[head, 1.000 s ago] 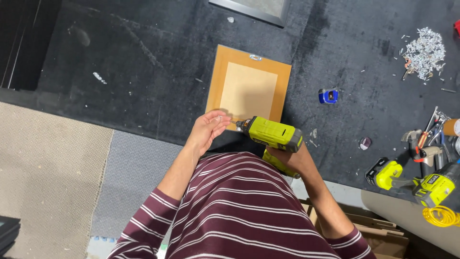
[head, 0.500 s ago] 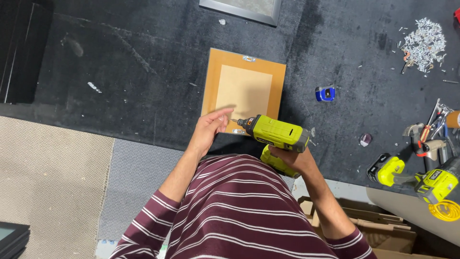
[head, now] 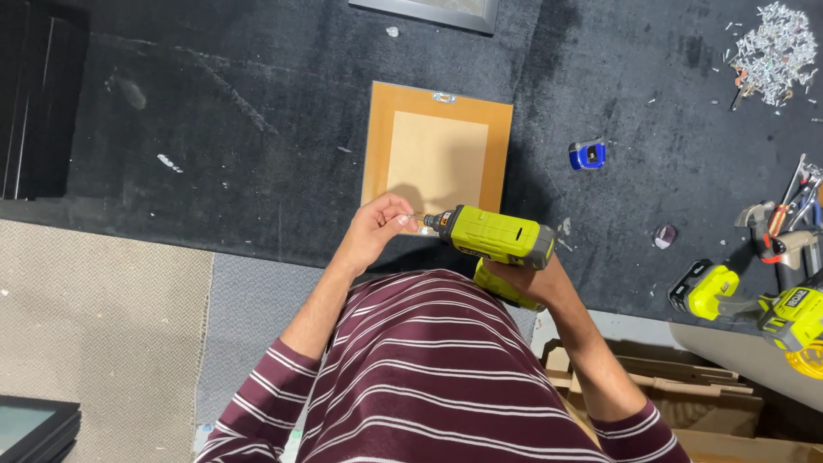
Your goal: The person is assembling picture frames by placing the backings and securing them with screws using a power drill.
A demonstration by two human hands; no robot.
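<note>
A brown picture frame (head: pixel 435 146) lies face down on the black table top, with a small metal hanger at its far edge. My right hand (head: pixel 521 281) grips the handle of a lime-green cordless drill (head: pixel 493 235), whose nose points left over the frame's near edge. My left hand (head: pixel 383 225) pinches something small at the drill's tip; a screw or bit, too small to tell apart.
A blue tape measure (head: pixel 587 154) lies right of the frame. Several loose screws (head: pixel 774 41) are heaped at the far right. More lime-green power tools (head: pixel 754 300) and hand tools (head: pixel 793 206) sit at the right edge. Cardboard boxes (head: pixel 677 377) stand below. Another frame (head: pixel 437 10) lies at the top.
My left hand's fingers have closed from spread to a pinch at the drill's tip. The drill stays at the frame's near edge. The view has shifted slightly.
</note>
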